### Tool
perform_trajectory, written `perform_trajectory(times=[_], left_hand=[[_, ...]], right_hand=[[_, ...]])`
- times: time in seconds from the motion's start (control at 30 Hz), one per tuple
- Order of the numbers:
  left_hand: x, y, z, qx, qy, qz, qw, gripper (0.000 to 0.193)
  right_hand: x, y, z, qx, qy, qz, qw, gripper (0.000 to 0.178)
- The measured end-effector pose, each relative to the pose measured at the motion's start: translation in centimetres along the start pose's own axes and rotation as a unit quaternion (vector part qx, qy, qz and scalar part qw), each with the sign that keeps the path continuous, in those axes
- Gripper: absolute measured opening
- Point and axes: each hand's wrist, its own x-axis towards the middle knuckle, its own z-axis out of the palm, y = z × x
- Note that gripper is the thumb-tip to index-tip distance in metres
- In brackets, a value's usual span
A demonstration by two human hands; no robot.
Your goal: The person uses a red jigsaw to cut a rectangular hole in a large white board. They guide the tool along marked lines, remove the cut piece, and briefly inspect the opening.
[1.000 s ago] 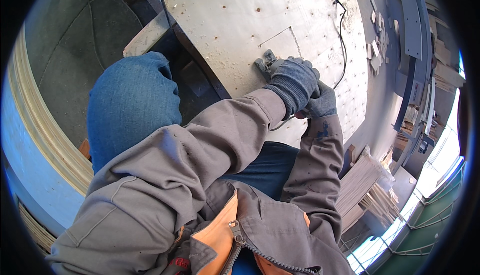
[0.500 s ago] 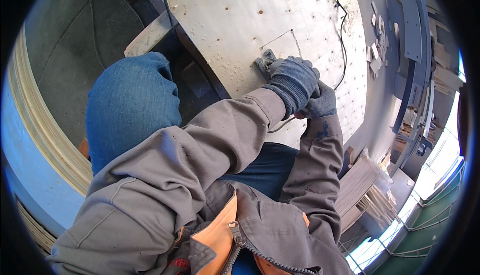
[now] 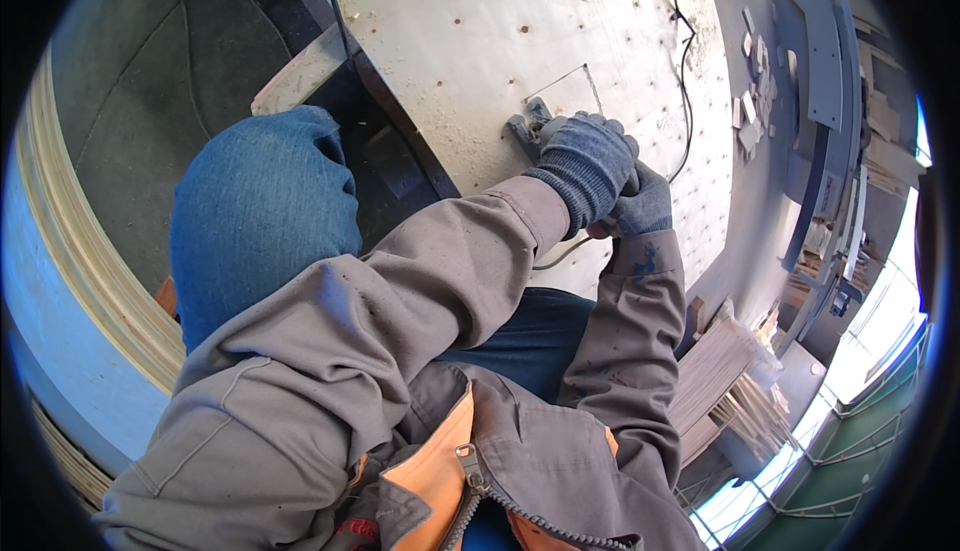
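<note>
Both my hands wear grey knit gloves and meet over a pale wooden panel dotted with small holes. My left hand is closed around the body of a dark grey corded power tool that looks like a jigsaw. Only its forked metal front end shows, resting on the panel. Just below and to the right, my right hand wraps the rear part of the tool, against the left hand. A thin angled line is cut in the panel just beyond my hands. The blade is hidden.
A black cable runs over the panel on the right; another cable crosses the dark frame at left. Sawdust lies on the panel. Small wood offcuts are scattered at far right. Stacked wood strips stand at lower right, layered boards at left.
The view has shifted very slightly. My hands and the tool stay in nearly the same place, with the same grip.
</note>
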Motion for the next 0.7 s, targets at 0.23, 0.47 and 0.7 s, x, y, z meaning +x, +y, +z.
perform_trajectory(times=[0.23,0.47,0.7], left_hand=[[-0.1,-0.2,-0.6,-0.023,-0.004,-0.017,1.000,0.045],[-0.2,-0.4,-0.7,-0.023,0.010,-0.014,1.000,0.046],[-0.4,-0.6,-0.5,-0.007,0.027,0.000,1.000,0.045]], right_hand=[[0.2,-0.3,0.2,0.018,0.000,-0.002,1.000,0.061],[0.6,-0.7,0.1,-0.018,-0.004,-0.002,1.000,0.059],[0.6,-1.0,0.1,-0.015,-0.002,0.000,1.000,0.057]])
